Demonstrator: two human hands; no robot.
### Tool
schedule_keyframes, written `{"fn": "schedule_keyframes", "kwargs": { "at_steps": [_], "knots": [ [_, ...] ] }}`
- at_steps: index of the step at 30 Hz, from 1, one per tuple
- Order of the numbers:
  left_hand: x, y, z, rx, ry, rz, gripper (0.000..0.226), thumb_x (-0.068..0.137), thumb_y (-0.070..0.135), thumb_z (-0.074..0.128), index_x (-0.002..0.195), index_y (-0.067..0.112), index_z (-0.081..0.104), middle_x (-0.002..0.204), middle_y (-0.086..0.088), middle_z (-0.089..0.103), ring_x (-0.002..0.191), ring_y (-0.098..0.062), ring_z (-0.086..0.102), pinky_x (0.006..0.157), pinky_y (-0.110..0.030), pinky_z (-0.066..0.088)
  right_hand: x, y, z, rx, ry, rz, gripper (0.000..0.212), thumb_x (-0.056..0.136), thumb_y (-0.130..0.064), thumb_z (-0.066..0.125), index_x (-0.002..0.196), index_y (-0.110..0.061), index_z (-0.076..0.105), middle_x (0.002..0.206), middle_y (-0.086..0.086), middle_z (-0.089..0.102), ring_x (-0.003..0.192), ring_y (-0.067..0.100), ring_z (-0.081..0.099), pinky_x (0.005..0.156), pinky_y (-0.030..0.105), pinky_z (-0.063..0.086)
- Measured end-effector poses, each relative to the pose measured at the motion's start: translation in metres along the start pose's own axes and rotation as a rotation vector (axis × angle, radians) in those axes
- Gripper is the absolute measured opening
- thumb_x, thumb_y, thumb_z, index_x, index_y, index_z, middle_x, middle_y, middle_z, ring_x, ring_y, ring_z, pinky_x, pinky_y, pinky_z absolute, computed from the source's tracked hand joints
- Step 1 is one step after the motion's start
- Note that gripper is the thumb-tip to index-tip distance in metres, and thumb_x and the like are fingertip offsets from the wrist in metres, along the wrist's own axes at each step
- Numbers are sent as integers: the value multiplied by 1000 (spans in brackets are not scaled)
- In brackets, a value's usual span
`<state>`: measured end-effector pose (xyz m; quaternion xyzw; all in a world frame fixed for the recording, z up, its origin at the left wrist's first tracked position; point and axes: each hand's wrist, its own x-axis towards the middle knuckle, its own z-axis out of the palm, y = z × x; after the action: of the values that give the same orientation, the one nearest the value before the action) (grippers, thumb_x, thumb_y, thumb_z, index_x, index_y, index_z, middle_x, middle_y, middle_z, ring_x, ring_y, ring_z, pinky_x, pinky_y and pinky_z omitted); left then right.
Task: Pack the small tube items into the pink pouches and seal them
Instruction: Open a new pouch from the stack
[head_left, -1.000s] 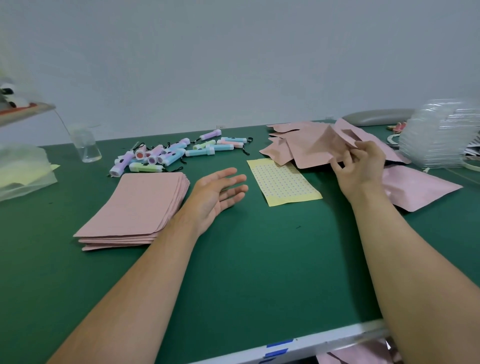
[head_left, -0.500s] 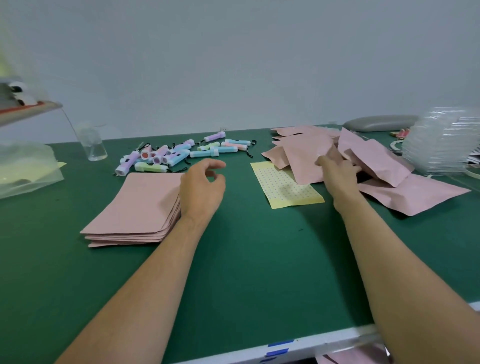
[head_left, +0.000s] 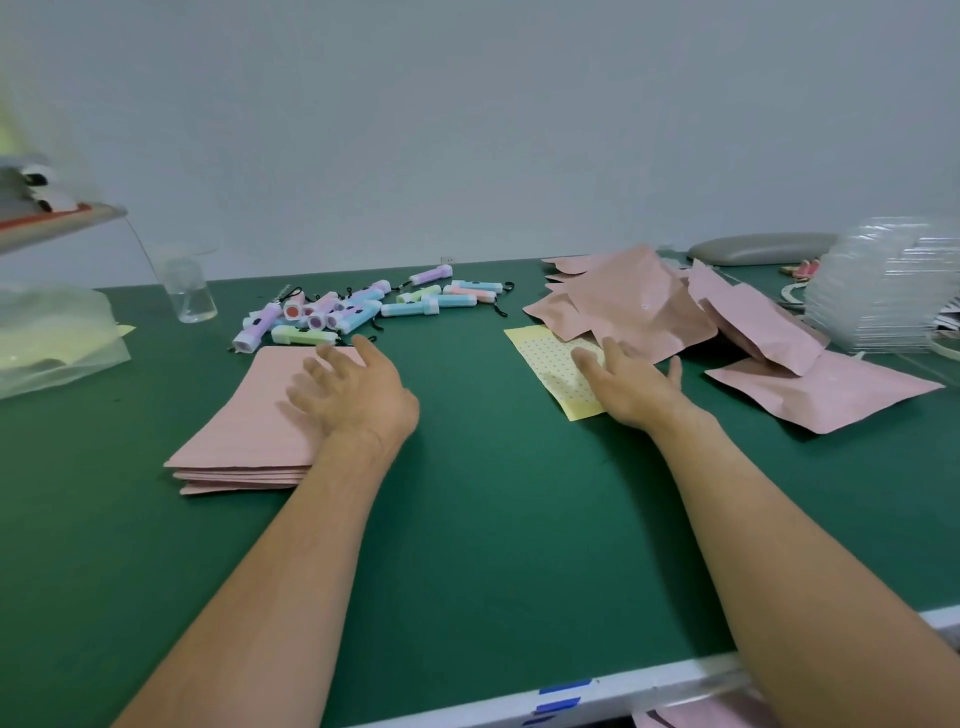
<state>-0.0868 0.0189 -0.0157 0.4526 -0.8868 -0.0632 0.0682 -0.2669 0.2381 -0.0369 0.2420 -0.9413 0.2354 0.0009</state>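
Note:
A neat stack of flat pink pouches lies at the left of the green table. My left hand hovers over the stack's near right corner, fingers spread and blurred, holding nothing. A heap of small pastel tubes with black loops lies behind the stack. My right hand rests with straight fingers on a yellow dotted sticker sheet. Behind it sits a loose pile of filled pink pouches, with more of them to the right.
A clear cup stands at the back left beside a clear bag and a shelf edge. Stacked clear plastic trays and a grey pad sit at the back right. The table's white front edge carries blue tape.
My right hand let go of the pouch pile and came down onto the yellow sheet. My left hand moved left over the flat pouch stack and spread its fingers.

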Motion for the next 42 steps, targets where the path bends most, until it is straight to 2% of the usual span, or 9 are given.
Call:
{"fn": "schedule_keyframes", "kwargs": {
  "at_steps": [3, 7, 12, 17, 19, 22, 26, 32, 42],
  "knots": [
    [-1, 0, 1, 41, -10, 6, 84, 104, 26, 52, 166, 10, -3, 170, -32, 1, 158, -50, 5, 124, -69, 13, 1, 1, 0, -24, 42, -46, 73, 102, -67, 16, 153, -18, 36, 163, 6, 35, 156, 19, 21, 120, 63, -13],
    [0, 0, 2, 10, 35, 67, 73, 95, 8, 56, 159, 13, 21, 145, -19, 51, 130, -39, 52, 100, -53, 45, -3, -10, 1, -62, 92, -224, 67, 106, -59, 25, 158, -17, 33, 164, 3, 39, 158, 17, 16, 126, 52, -10],
    [-1, -2, -1, -20, 118, 131, 49, 91, -4, 49, 136, 12, 43, 116, -13, 59, 94, -31, 51, 75, -41, 39, -15, -34, 5, 34, 42, -367, 58, 108, -53, 31, 153, -19, 44, 157, 2, 49, 148, 16, 38, 128, 46, -7],
    [2, -3, 0, 76, 48, 22, 74, 107, 36, 54, 163, 11, 14, 169, -31, 8, 156, -48, 14, 116, -64, 31, -24, -56, 10, 217, 206, -293, 42, 109, -43, 35, 130, -20, 64, 143, -6, 56, 155, 13, 20, 120, 53, -21],
    [4, -5, 3, -2, 3, -18, 71, 108, 40, 49, 162, 7, 16, 164, -29, 28, 149, -46, 32, 115, -64, 35, -27, -61, 10, 403, 206, -254, 38, 108, -40, 38, 113, -18, 68, 113, -11, 64, 130, 12, 47, 126, 51, 4],
    [7, -5, 4, -77, 128, 60, 38, 108, 21, 45, 145, 9, 45, 134, -17, 60, 114, -36, 58, 89, -48, 47, -31, -70, 9, 672, 190, -195, 36, 104, -39, 46, 96, -9, 63, 80, -9, 55, 79, 10, 49, 79, 30, 42],
    [-3, 3, -5, -266, 365, 344, 58, 106, 2, 38, 151, 37, 51, 93, 0, 59, 75, -28, 56, 67, -40, 45, -24, -80, 5, 1227, 55, 9, 32, 101, -36, 58, 109, -6, 68, 122, 8, 67, 116, 15, 65, 94, 32, 57],
    [-25, 23, -3, -461, 441, 987, 34, 110, 23, 50, 136, 12, 69, 125, -10, 74, 112, -33, 70, 100, -49, 55, -21, -67, -4, 1524, -322, 192, 70, 98, -63, 53, 117, 3, 66, 101, 21, 78, 92, 33, 78, 57, 30, 61],
    [-16, 18, 7, -474, 215, 1033, 31, 105, 36, 61, 132, 27, 74, 137, 10, 70, 131, -11, 61, 110, -40, 48, -21, -59, -4, 1299, -211, 183, 17, 96, -8, 55, 109, 0, 63, 77, 10, 74, 78, 31, 78, 62, 36, 62]
  ]
}}
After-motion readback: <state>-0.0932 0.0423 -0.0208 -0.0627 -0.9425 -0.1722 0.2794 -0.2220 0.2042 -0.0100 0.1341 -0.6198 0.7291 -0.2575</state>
